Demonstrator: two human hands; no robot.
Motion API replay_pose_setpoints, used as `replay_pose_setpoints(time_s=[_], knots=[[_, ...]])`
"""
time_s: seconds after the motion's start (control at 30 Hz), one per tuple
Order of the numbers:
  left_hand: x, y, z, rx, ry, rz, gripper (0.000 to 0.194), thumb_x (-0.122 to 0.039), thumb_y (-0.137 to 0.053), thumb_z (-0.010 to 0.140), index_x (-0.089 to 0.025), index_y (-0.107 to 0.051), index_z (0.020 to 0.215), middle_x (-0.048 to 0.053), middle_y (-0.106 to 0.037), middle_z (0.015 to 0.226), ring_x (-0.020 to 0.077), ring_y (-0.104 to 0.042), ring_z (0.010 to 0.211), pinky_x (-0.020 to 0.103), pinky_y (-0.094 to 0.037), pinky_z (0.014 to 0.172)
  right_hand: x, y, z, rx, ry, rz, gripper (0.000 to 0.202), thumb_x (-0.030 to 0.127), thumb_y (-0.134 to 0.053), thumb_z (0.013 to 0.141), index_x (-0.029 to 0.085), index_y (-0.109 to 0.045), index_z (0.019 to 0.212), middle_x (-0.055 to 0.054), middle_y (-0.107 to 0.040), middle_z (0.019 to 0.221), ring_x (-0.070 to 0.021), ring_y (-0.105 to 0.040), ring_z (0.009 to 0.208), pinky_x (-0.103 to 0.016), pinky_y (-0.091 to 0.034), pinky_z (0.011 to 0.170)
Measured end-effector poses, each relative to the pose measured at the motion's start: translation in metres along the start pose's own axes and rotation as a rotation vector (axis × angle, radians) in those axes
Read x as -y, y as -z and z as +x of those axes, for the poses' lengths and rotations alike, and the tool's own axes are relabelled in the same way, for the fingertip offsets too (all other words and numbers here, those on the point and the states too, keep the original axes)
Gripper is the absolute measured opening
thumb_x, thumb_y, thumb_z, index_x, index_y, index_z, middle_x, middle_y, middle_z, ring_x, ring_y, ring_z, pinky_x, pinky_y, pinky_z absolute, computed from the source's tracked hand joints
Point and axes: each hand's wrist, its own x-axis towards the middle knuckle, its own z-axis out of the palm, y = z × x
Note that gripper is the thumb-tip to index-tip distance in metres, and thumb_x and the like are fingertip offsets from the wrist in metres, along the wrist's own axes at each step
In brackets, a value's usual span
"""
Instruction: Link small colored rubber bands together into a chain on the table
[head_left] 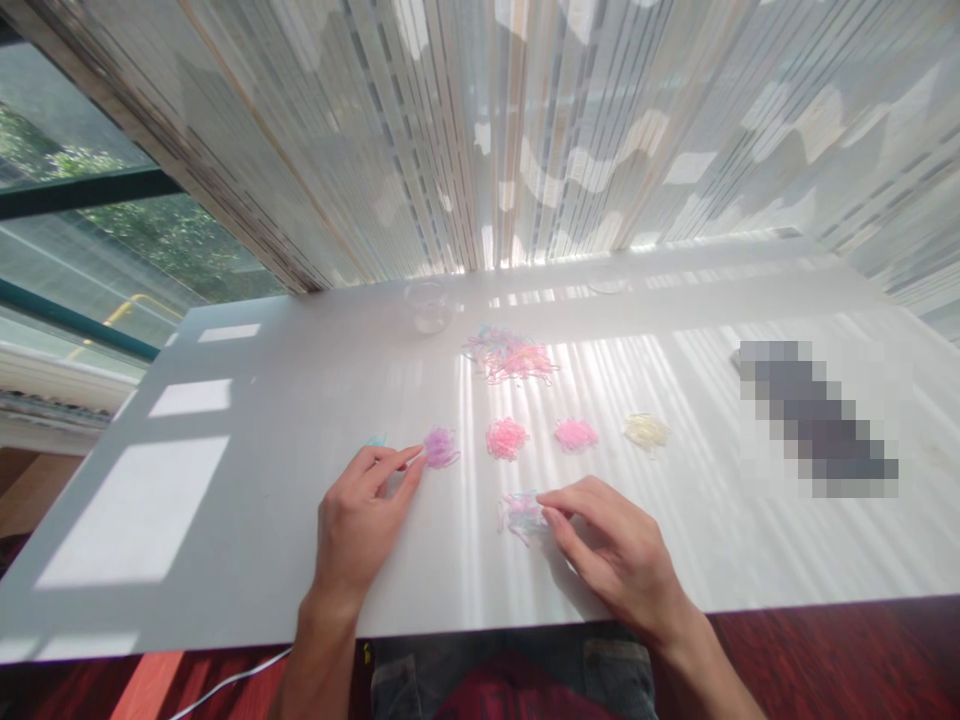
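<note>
Thin coloured loops that look like small rubber bands lie in piles on a white table (247,540). My left hand (360,515) has thumb and forefinger pinched at the left edge of the purple rubber bands (441,447). Blue-green rubber bands (377,439) show partly behind its knuckles. At the near mixed pile of pale rubber bands (521,513), my right hand (611,540) pinches thumb and forefinger at the right edge. Whatever sits between either set of fingertips is too small to make out. To the right of the purple are coral-pink rubber bands (507,438), pink ones (576,435) and pale yellow ones (646,431).
Farther back spreads a larger mixed pile of rubber bands (514,357). Behind it stand a clear container (430,308) and a clear round lid or dish (606,281). A blurred-out dark object (817,420) lies at right. A striped curtain (480,130) borders the far edge.
</note>
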Motion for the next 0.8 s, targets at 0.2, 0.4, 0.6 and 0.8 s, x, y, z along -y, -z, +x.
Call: replay_pose_setpoints(time_s=[0.2, 0.4, 0.6, 0.8], knots=[[-0.024, 0.011, -0.019, 0.079, -0.079, -0.067, 0.015, -0.030, -0.065, 0.097, -0.023, -0.077, 0.103, -0.001, -0.067, 0.086, 0.0075, -0.048, 0.053, 0.022, -0.045, 0.054, -0.001, 0.000, 0.001, 0.010, -0.010, -0.010, 0.013, 0.014, -0.059, 0.098, 0.020, -0.070, 0.101, -0.002, -0.069, 0.080, -0.0163, -0.066, 0.071, -0.029, -0.054, 0.065], [-0.051, -0.004, -0.036, 0.343, -0.217, -0.099, 0.024, -0.036, -0.056, 0.102, -0.022, -0.071, 0.115, 0.002, -0.068, 0.089, 0.0136, -0.069, 0.068, 0.022, -0.053, 0.058, -0.001, -0.001, 0.001, 0.008, -0.021, -0.015, 0.012, 0.016, -0.060, 0.099, 0.021, -0.070, 0.101, -0.003, -0.071, 0.081, -0.0167, -0.067, 0.071, -0.028, -0.055, 0.067], [-0.054, -0.012, -0.040, 0.311, -0.197, -0.052, 0.023, -0.034, -0.051, 0.105, -0.022, -0.070, 0.108, 0.000, -0.067, 0.084, 0.0146, -0.070, 0.068, 0.024, -0.053, 0.062, -0.001, -0.002, -0.001, 0.019, -0.020, -0.006, 0.012, 0.015, -0.060, 0.099, 0.020, -0.070, 0.101, -0.003, -0.071, 0.082, -0.0159, -0.066, 0.072, -0.027, -0.053, 0.067], [-0.051, -0.010, -0.042, 0.272, -0.203, -0.035, 0.021, -0.029, -0.052, 0.105, -0.023, -0.071, 0.099, -0.001, -0.068, 0.081, 0.0133, -0.068, 0.066, 0.024, -0.050, 0.063, -0.002, -0.002, -0.001, 0.030, -0.023, -0.003, 0.012, 0.016, -0.059, 0.100, 0.020, -0.070, 0.102, -0.003, -0.070, 0.082, -0.0160, -0.066, 0.072, -0.028, -0.052, 0.067]])
